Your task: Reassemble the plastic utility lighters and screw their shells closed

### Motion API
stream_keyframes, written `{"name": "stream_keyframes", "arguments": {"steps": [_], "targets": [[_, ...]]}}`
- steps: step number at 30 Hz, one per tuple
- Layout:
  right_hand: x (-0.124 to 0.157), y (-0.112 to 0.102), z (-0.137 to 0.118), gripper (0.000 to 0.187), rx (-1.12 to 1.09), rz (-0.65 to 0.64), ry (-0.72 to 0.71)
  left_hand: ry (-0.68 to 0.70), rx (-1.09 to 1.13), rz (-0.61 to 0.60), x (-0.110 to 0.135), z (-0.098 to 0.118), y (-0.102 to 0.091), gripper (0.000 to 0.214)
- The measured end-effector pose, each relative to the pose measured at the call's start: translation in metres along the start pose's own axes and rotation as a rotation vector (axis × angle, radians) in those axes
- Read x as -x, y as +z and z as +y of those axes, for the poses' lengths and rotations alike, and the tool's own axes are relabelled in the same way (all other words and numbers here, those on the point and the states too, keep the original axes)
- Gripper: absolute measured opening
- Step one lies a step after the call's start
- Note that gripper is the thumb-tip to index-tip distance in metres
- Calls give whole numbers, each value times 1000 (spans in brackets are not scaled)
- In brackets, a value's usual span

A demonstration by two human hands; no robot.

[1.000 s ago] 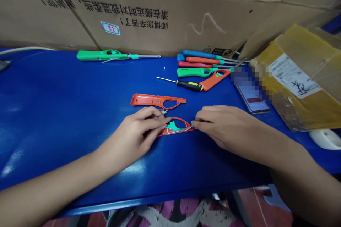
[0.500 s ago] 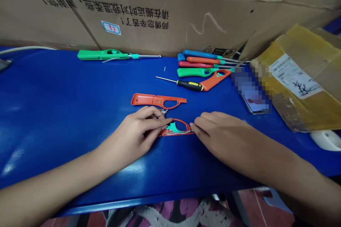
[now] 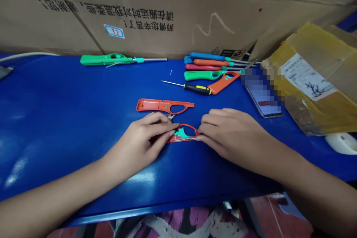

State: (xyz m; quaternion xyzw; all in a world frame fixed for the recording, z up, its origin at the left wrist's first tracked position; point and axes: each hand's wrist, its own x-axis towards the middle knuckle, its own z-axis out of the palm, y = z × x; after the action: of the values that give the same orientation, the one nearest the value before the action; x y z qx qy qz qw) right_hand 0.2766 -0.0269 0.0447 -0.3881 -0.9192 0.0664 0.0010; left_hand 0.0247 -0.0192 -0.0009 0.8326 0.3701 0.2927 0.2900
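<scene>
Orange and open, a lighter shell [image 3: 184,140] is pinched at either end by the left hand [image 3: 149,134] and right hand [image 3: 225,130], teal trigger [image 3: 182,133] between them, a matching half [image 3: 150,105] just beyond the left.

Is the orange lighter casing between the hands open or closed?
Open: the green trigger is exposed, and another orange shell lies apart.

Upside-down across the cardboard box [image 3: 184,16], upper frame: "师傅您辛苦了!请在搬运时对我温柔些,谢谢您!"; its upper-left sticker [image 3: 114,31] seemingly reads 33; the right-side label [image 3: 308,77] is illegible.
</scene>
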Motion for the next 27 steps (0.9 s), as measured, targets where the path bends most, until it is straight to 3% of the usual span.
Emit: {"name": "stream_keyframes", "arguments": {"steps": [7, 14, 16, 18, 22, 27], "targets": [[-14, 1, 12, 13, -567, -101, 303, -64, 59, -16, 2, 2, -1, 28], [-15, 6, 15, 16, -568, -41, 295, -113, 97, 18, 2, 4, 3, 25], [-15, 5, 15, 14, -577, -25, 299, -116, 80, 35, 1, 4, -3, 24], [-15, 3, 14, 13, -589, 69, 298, -115, 12, 50, -2, 2, -14, 22], [-17, 3, 5, 6, -575, 337, 198, -35, -310, 43, -9, -7, -40, 20], [-19, 14, -4, 5, -530, 211, -38, -6, -411, -35, -11, -22, -46, 19]]}}
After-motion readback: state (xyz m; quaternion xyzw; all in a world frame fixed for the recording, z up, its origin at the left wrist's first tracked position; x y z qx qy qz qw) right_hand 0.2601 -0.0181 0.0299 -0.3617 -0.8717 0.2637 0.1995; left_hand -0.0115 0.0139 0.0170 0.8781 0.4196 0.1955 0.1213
